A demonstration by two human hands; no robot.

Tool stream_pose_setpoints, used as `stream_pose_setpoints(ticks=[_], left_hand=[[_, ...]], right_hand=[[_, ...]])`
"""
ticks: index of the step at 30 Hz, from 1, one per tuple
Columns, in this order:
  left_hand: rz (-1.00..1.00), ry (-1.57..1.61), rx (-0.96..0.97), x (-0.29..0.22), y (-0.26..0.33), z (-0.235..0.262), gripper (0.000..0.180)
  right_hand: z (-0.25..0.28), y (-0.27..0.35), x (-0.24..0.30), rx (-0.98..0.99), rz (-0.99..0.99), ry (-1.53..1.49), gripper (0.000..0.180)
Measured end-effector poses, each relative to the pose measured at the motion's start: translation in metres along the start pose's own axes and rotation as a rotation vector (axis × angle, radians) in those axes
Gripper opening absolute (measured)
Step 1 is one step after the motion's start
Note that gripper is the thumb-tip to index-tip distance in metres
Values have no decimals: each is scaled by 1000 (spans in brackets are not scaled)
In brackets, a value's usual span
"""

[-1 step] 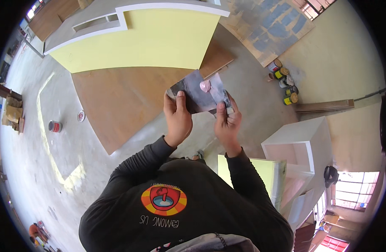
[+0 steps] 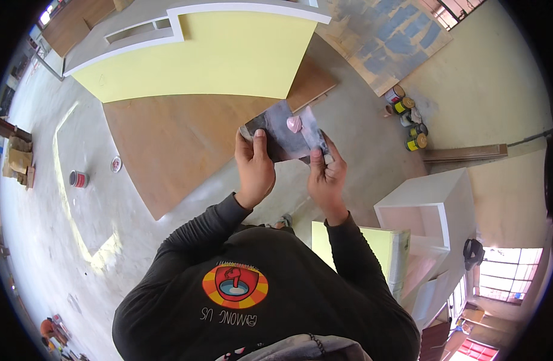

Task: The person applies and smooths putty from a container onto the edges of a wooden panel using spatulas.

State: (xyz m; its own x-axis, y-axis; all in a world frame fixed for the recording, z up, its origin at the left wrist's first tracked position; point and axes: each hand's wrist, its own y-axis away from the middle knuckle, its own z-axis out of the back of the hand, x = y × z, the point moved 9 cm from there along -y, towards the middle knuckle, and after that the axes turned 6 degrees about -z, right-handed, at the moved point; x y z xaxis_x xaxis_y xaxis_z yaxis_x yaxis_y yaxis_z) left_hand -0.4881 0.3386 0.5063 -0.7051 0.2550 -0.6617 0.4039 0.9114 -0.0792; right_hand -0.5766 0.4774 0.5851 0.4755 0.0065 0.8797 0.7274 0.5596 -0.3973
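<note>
My left hand (image 2: 256,168) grips a dark grey flat plate (image 2: 277,135) at its left edge, thumb on top. A lump of pink putty (image 2: 294,124) sits near this plate's right side. My right hand (image 2: 327,180) is closed on a paler, smeared putty spreader (image 2: 312,129), thumb on its face. The spreader lies against or over the plate's right edge, beside the putty; exactly where they touch I cannot tell. Both hands are held out in front of my chest, and the fingers beneath are mostly hidden.
Ahead stands a pale yellow counter (image 2: 192,57) with white trim. A brown board (image 2: 168,144) lies on the floor before it. Several paint cans (image 2: 403,106) stand by the right wall. Left are a can (image 2: 78,179) and lid (image 2: 116,163). A white cabinet (image 2: 427,204) is near my right arm.
The spreader in my right hand has tilted slightly, so its face shows narrower. Both hands otherwise stay in nearly the same place.
</note>
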Motion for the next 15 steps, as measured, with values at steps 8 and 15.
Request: stream_pose_setpoints(ticks=[8, 15], left_hand=[[13, -16, 23, 4, -9, 11, 21], [-16, -349, 179, -4, -4, 6, 21]], right_hand=[[21, 5, -4, 189, 128, 525, 40], [4, 0, 44, 276, 466, 808, 46]])
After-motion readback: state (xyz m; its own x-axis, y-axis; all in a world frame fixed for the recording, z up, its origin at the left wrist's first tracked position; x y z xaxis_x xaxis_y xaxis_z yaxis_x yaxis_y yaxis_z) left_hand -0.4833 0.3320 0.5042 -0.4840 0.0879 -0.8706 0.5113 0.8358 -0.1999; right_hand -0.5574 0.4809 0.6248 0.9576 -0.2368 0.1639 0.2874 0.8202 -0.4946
